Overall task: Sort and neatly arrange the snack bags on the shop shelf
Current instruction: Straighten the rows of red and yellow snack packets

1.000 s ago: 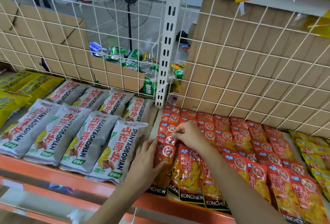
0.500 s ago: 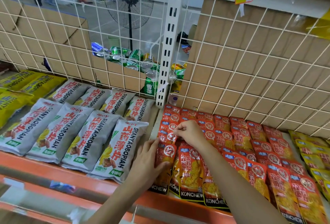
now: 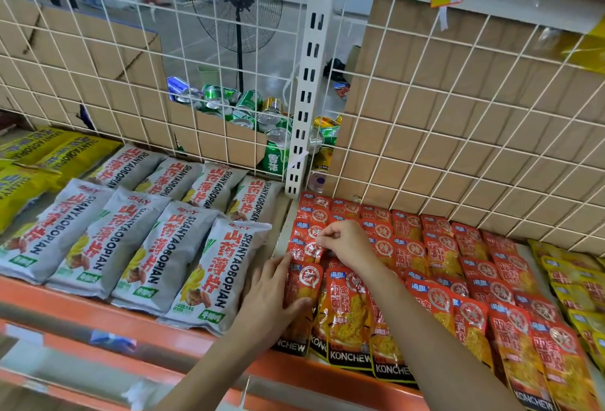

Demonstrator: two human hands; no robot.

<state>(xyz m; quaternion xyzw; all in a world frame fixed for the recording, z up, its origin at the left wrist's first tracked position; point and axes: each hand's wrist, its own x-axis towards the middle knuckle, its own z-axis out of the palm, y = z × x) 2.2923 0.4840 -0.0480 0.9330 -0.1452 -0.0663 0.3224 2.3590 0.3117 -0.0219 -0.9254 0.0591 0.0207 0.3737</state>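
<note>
SHANYAOBOPIAN on grey bags (image 3: 137, 247); KONCHEW on red packets (image 3: 350, 322).

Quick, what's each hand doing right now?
Left hand: open, fingers straight against the front red bag.
Right hand: pinching the top of the second red bag.

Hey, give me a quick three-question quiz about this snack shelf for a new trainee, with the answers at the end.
1. True or false: the right hand pinches a red bag in the leftmost red column.
2. Which bags lie directly left of the red ones? A yellow, B grey, C green.
3. Fill in: the ___ hand rests on the front red bag of that column.

Key:
1. True.
2. B, the grey bags.
3. Left: the left hand lies there with its fingers straight.
</note>
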